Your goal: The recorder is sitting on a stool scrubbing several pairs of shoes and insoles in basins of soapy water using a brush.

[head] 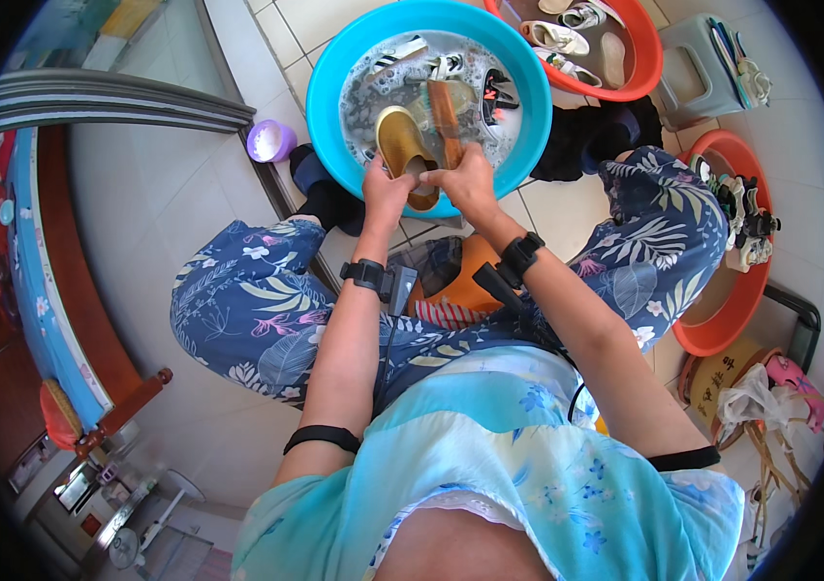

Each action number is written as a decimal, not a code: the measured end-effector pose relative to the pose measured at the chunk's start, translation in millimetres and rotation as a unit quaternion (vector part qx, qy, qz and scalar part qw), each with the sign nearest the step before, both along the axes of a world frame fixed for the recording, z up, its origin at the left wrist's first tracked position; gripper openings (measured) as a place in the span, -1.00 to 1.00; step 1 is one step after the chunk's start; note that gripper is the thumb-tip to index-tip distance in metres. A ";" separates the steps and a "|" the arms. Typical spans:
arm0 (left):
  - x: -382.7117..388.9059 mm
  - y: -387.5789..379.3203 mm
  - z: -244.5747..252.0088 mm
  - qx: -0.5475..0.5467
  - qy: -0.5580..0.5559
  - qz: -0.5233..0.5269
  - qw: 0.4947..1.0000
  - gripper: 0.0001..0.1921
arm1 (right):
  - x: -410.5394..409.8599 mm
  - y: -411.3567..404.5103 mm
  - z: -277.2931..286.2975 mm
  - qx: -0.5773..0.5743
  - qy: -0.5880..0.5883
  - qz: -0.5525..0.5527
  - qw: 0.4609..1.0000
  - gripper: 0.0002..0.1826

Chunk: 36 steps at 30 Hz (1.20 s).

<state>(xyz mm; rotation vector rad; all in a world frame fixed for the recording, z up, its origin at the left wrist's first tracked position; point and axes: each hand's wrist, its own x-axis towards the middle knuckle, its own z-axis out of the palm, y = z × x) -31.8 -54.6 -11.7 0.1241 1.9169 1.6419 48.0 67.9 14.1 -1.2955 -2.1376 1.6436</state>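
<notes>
My left hand grips a mustard-brown slip-on shoe by its side near the heel, toe pointing away from me. My right hand is closed around the lower end of a wooden scrub brush; its thumb reaches to the shoe's heel opening. Both are held over a blue plastic basin of cloudy, foamy water. In the water lie a white shoe with dark stripes, another white shoe and a black shoe with pink-orange marks. The brush's bristles are hard to make out.
A purple cup of white powder stands left of the basin. At the upper right, a red basin holds several white shoes and insoles. Another red basin with shoes sits beside my right knee. A grey plastic stool stands between them. A sliding-door frame runs along the left.
</notes>
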 end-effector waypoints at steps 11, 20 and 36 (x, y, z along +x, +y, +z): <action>-7.6 -0.1 20.7 0.007 -0.209 0.037 0.977 -0.72 | -11.4 4.6 -36.1 -0.002 0.027 -0.044 0.999 -0.60; -11.6 -8.2 14.5 0.158 -0.340 0.085 0.923 -0.58 | -14.9 -15.1 12.5 0.050 0.064 0.025 0.996 -0.63; -24.9 -27.0 10.0 0.349 -0.479 0.119 0.797 -0.08 | -1.2 -0.6 32.4 -0.039 0.088 0.035 0.995 -0.47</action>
